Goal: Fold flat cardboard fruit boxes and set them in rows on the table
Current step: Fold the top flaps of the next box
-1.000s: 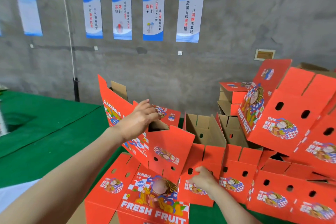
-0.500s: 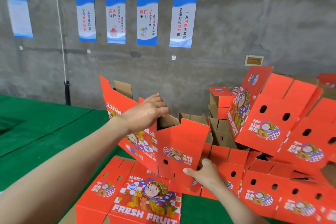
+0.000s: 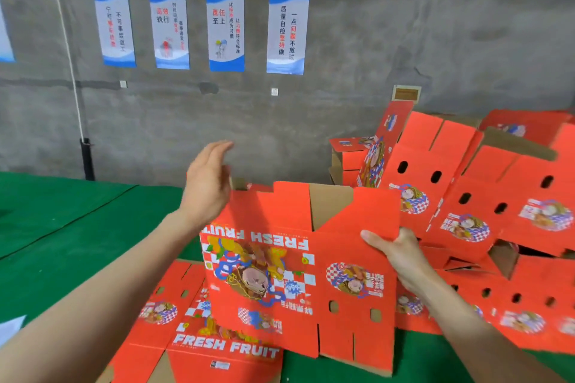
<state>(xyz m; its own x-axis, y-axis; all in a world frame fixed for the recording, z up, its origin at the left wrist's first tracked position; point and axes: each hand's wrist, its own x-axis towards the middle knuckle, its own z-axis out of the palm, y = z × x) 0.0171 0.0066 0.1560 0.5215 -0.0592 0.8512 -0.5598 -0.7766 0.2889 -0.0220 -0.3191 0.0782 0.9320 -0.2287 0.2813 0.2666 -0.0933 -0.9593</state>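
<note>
box: the flat fruit box (image 3: 298,274) was held upright over the tabletop (image 3: 62,242), print inverted, long axis left to right | right grip (image 3: 401,255): clamped on its right edge | left grip (image 3: 208,183): spread open, fingers straight, at the upper left corner, judged nearest the top flaps

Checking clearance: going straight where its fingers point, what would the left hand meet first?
Probably nothing near: the left hand points up past the held box toward the concrete wall; depth unclear.

Packing workshop (concrete wall (image 3: 404,25), slogan posters (image 3: 287,29)).
</note>
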